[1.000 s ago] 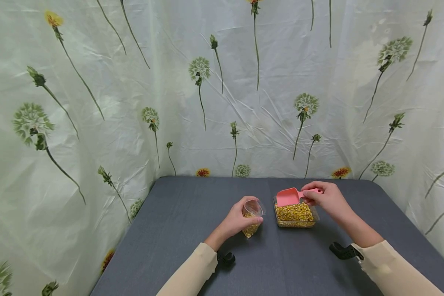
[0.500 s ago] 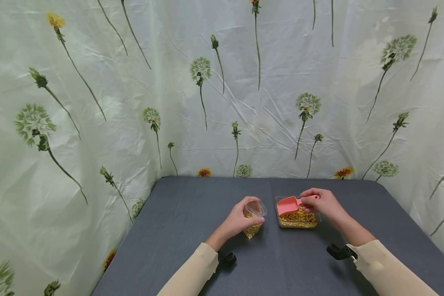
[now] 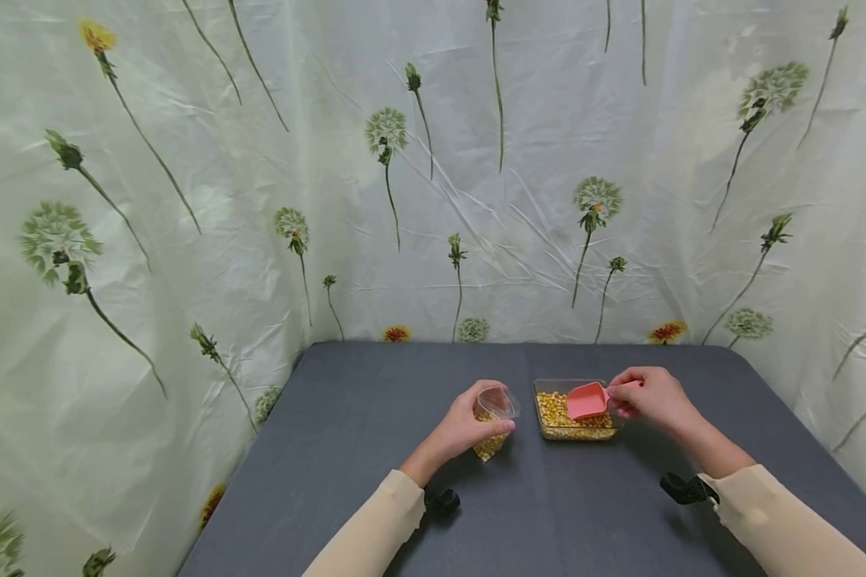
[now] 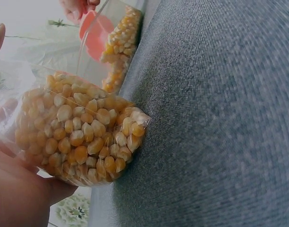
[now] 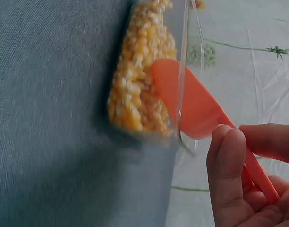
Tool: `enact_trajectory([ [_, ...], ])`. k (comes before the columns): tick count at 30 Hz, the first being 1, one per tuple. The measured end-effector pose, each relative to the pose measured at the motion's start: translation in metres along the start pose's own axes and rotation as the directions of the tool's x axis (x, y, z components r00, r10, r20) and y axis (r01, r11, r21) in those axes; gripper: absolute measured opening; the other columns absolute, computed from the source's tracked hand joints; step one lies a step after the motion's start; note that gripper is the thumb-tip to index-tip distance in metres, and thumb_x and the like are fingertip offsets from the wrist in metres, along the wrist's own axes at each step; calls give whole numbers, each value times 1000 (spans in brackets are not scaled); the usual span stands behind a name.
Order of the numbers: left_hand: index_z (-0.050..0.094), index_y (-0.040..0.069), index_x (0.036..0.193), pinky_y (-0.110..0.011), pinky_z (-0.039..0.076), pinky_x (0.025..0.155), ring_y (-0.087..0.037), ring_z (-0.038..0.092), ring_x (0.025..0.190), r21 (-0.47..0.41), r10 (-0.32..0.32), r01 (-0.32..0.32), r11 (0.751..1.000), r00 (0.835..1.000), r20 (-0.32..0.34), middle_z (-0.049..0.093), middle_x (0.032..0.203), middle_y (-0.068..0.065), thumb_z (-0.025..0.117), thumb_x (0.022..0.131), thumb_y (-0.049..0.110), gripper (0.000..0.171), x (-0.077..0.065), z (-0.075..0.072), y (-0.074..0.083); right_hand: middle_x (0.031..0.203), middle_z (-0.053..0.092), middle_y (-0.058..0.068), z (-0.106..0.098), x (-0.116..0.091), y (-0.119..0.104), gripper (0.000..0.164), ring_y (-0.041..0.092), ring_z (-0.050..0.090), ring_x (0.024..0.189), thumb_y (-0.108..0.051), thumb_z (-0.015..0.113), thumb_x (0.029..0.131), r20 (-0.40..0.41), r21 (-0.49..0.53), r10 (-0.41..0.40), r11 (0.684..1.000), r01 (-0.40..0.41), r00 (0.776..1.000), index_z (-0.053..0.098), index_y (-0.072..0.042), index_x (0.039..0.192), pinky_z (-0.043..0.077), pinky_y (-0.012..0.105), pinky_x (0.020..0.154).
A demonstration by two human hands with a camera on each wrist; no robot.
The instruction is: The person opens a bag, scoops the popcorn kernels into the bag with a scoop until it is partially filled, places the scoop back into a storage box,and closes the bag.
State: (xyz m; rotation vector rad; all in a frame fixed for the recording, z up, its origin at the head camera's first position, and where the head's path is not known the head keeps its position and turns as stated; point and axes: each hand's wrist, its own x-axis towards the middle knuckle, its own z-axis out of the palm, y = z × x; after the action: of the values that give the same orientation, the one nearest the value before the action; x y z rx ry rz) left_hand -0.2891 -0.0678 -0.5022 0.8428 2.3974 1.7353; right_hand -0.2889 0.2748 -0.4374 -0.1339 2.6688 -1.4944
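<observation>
My left hand [image 3: 456, 429] grips a clear plastic bag [image 4: 83, 132] of dried corn kernels, fingers and thumb curled round its upper part. The bag stands with its mouth spread toward the top, its lower corner at the table. To its right sits a clear rectangular container [image 3: 579, 434] partly filled with corn kernels [image 3: 552, 407]. Over the container's right half, my right hand [image 3: 657, 398] pinches the handle of a pink scoop [image 3: 587, 401]. In the right wrist view the scoop's front edge is down at the kernels, inside the container walls.
A dark grey cloth-covered table [image 3: 375, 401] lies under everything. Behind and beside it hangs a pale curtain [image 3: 433, 200] printed with dandelions. Black wrist straps [image 3: 681, 487] stick out below both sleeves.
The scoop has come down from above the container's back left into the kernels, then shifted right with my right hand. My left hand and the bag have stayed put.
</observation>
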Motion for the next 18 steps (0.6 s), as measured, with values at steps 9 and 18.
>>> enact_trajectory([
  [9, 54, 19, 137, -35, 51, 85, -12, 61, 106, 6, -11, 11, 1000, 1000, -9, 62, 119, 2, 76, 92, 22, 50, 1, -2, -1, 80, 70, 9, -14, -6, -8, 23, 27, 70, 72, -17, 68, 96, -32, -147, -37, 989, 32, 999, 69, 4, 105, 58, 42, 65],
  [18, 54, 21, 136, -35, 52, 85, -12, 62, 107, -1, 3, -3, 1000, 1000, -1, 62, 119, 3, 77, 92, 29, 50, 0, -1, 1, 69, 66, 5, -19, -11, -20, 14, 20, 60, 57, -15, 67, 93, -65, -365, -154, 923, 120, 986, 70, -2, 99, 47, 37, 50],
])
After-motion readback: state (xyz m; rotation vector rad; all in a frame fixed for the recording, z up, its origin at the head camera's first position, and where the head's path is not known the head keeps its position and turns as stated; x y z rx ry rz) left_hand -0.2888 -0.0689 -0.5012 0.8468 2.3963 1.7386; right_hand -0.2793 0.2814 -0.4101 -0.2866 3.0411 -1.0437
